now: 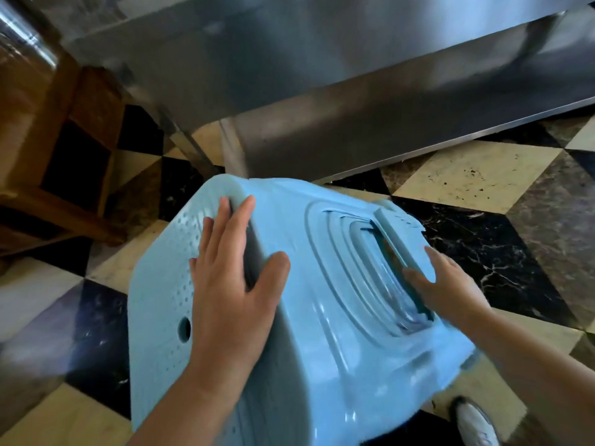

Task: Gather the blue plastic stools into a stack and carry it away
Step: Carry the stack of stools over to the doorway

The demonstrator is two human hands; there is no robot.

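A light blue plastic stool [325, 342] fills the lower middle of the head view, tipped on its side above the checkered floor, with layered edges of nested stools showing at its far end. Its perforated seat faces left. My left hand [230, 284] lies flat with straight fingers across the seat's edge, thumb spread on the side wall. My right hand [441, 284] reaches over the right side, and its fingers go into the recessed opening in the side wall; the fingertips are blurred.
A stainless steel table [322, 75] stands just beyond the stool, its leg [193, 149] close to the stool's far corner. Wooden furniture [48, 140] is at the left. A white shoe [476, 423] shows at the bottom right. The floor [483, 175] is black and cream tiles.
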